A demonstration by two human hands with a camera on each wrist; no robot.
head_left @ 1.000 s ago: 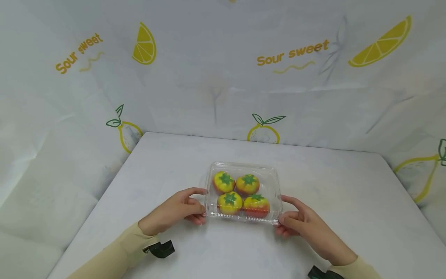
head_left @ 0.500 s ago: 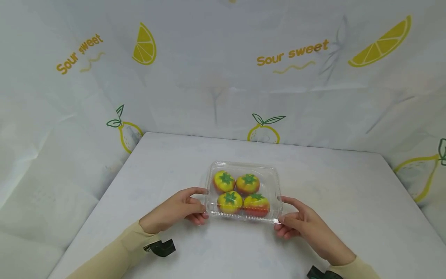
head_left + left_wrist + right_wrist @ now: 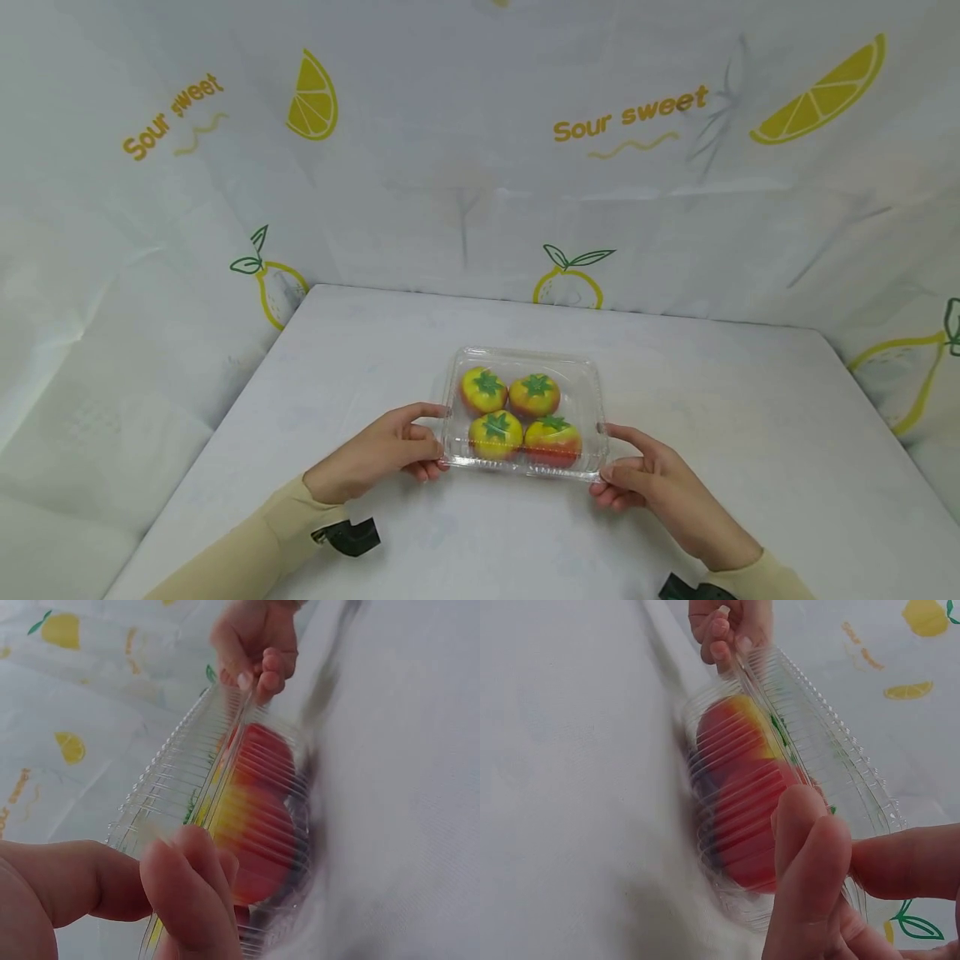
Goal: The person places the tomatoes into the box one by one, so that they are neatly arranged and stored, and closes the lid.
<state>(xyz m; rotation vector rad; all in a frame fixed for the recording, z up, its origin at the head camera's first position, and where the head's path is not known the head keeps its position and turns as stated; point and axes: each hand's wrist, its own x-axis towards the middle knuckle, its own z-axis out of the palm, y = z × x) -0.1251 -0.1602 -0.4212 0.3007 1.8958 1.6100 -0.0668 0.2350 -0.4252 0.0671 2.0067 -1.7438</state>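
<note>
A clear plastic clamshell box (image 3: 583, 385) with its lid down sits on the white table. Inside are several yellow-and-red fruits (image 3: 496, 435) with green star-shaped tops, in two rows toward the box's left side. My left hand (image 3: 378, 454) pinches the rim at the near left corner between thumb and fingers. At the near right corner, my right hand (image 3: 663, 487) grips the rim the same way. Close up in the left wrist view, the left fingers (image 3: 191, 889) squeeze the ribbed edge. The right wrist view shows the right fingers (image 3: 810, 862) on the rim seam.
The white table (image 3: 360, 342) meets a pale backdrop (image 3: 450, 125) printed with lemons and lettering. Black straps (image 3: 348, 537) sit at both wrists, below the beige sleeves (image 3: 255, 533).
Almost nothing differs. Both hands keep their grip on the rim, with only tiny shifts of the fingers, and the box and fruits stay in place.
</note>
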